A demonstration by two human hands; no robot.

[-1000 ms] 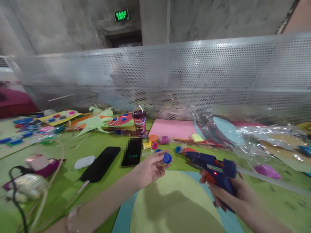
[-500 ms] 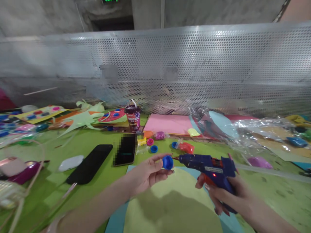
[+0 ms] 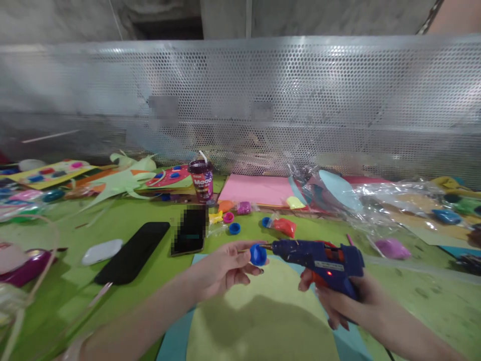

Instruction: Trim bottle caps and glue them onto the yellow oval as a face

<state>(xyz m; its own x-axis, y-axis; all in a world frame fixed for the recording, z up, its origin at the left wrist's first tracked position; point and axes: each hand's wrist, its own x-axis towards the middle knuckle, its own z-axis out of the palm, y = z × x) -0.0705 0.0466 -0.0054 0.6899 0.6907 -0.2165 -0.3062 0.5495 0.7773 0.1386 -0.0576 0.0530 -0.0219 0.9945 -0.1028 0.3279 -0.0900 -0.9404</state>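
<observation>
My left hand point(image 3: 225, 265) pinches a small blue bottle cap point(image 3: 258, 254) between thumb and fingers, held above a pale green paper disc point(image 3: 263, 321). My right hand point(image 3: 338, 301) grips a blue hot glue gun point(image 3: 319, 258) with a red light on its side. The gun's nozzle tip touches the cap's open side. The disc lies on a light blue sheet point(image 3: 176, 341) on the green table point(image 3: 150, 220).
Two dark phones point(image 3: 131, 253) point(image 3: 190, 230), a white case point(image 3: 102, 250), a purple drink cup point(image 3: 201, 180), loose caps point(image 3: 234, 228), pink paper point(image 3: 259, 190) and crumpled clear plastic point(image 3: 376, 200) lie around. A perforated metal screen point(image 3: 263, 100) stands along the table's back.
The glue gun swung left and its nozzle came up against the cap. My left hand turned the cap toward the nozzle. The view dropped slightly.
</observation>
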